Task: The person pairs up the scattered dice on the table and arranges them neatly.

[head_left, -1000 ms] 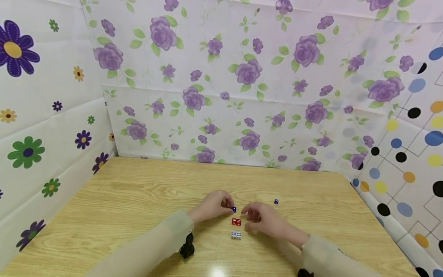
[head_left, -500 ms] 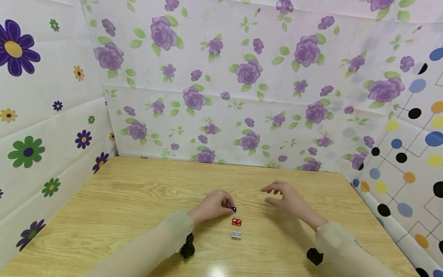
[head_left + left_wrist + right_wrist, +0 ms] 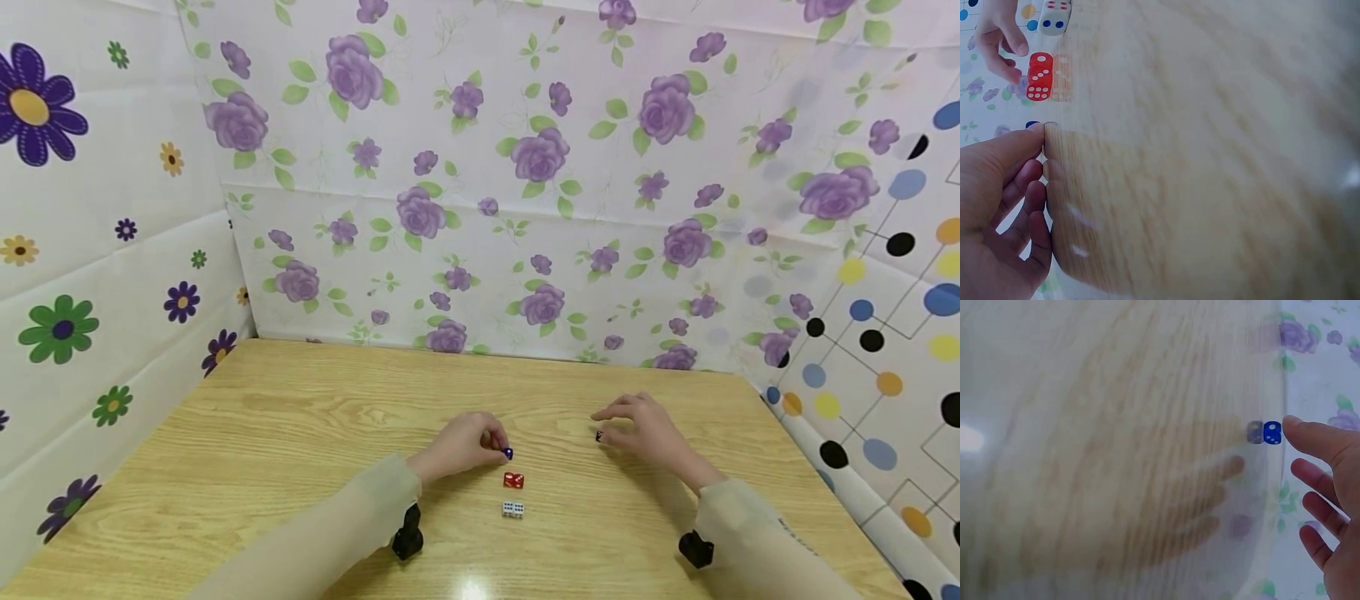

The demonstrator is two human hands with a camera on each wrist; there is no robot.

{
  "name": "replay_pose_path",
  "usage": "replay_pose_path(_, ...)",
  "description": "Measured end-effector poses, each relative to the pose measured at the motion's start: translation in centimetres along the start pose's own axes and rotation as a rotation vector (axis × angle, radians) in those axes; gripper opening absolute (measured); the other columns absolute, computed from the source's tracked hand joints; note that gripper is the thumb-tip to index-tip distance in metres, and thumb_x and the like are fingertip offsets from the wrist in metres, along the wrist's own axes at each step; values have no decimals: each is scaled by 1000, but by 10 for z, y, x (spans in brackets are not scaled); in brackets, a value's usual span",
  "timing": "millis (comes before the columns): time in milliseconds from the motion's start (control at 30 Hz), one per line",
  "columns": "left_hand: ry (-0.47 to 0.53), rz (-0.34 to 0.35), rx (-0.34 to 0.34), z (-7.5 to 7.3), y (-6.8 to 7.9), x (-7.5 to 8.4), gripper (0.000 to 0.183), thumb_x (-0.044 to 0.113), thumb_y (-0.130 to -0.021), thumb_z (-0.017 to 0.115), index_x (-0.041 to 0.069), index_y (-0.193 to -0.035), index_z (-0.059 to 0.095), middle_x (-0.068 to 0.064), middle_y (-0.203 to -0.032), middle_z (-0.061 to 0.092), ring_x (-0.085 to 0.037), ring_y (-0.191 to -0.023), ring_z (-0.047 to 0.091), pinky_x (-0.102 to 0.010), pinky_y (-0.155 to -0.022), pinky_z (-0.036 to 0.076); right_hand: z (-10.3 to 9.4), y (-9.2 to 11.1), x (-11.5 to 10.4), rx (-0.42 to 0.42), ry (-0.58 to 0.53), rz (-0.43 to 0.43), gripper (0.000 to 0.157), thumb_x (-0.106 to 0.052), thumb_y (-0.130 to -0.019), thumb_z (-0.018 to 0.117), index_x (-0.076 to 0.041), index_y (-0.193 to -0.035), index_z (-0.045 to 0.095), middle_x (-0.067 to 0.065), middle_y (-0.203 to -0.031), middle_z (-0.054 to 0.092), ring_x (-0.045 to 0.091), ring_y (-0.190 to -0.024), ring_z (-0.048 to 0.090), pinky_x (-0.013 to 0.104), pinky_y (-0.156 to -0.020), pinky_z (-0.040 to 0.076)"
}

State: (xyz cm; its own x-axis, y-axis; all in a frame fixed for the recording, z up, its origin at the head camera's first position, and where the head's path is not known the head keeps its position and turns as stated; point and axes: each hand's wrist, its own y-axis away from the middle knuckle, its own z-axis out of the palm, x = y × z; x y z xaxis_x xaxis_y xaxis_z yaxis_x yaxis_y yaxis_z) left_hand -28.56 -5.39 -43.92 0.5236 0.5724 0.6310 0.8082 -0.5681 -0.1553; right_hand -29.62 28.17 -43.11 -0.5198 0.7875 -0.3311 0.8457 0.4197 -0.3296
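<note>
My left hand [image 3: 461,443] rests low on the wooden table and pinches a small dark blue die [image 3: 508,454] at its fingertips. In the left wrist view that blue die [image 3: 1033,125] is mostly hidden by the thumb. To the right, my right hand [image 3: 651,435] reaches around a second blue die [image 3: 1272,432], its thumb tip right at the die and the other fingers spread apart. Two red dice [image 3: 513,480] sit side by side just nearer than the left hand's die. Nearer still, two white dice [image 3: 513,509] lie in a similar pair.
The wooden tabletop [image 3: 315,417] ends at a flowered cloth backdrop [image 3: 480,275] at the back. A daisy-patterned cloth [image 3: 135,317] hangs on the left and a dotted cloth [image 3: 855,367] on the right. Black cameras are strapped at both wrists.
My right hand has moved right and away from beside the red dice to the far blue die. The left hand has stayed in place with its blue die.
</note>
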Motion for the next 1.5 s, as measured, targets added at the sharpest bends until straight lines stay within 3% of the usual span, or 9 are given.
replay_pose_path(433,7,-3,2,1,1,-1,8,15,-85,78,13,-91,72,-1,-90,69,-5,-74,56,-21,-69,47,4,3,1,-12,12,85,10,-23,-81,81,-26,-90,79,-3,-96,69,22,-91,53,37,-78,41)
replay_pose_path(867,18,0,-4,-1,2,3,8,13,-86,77,11,-93,73,-3,-92,69,-8,-75,57,-22,-69,47,12,0,-10,-39,-30,99,9,-19,-83,80,-22,-91,79,-3,-95,70,21,-92,54,39,-81,43)
replay_pose_path(1167,14,0,2,-1,2,2,8,14,-86,77,11,-92,73,-1,-90,69,-8,-75,58,-22,-70,47,25,-5,-33,-62,-49,59,9,-18,-84,79,-23,-90,78,-9,-89,68,17,-90,54,35,-80,44)
replay_pose_path(1500,16,-4,4,-1,2,2,7,13,-86,77,11,-92,73,-2,-90,69,-10,-75,58,-22,-69,47,41,-10,-63,-86,-86,74,10,-19,-83,80,-27,-90,77,-12,-91,69,12,-90,53,31,-80,45)
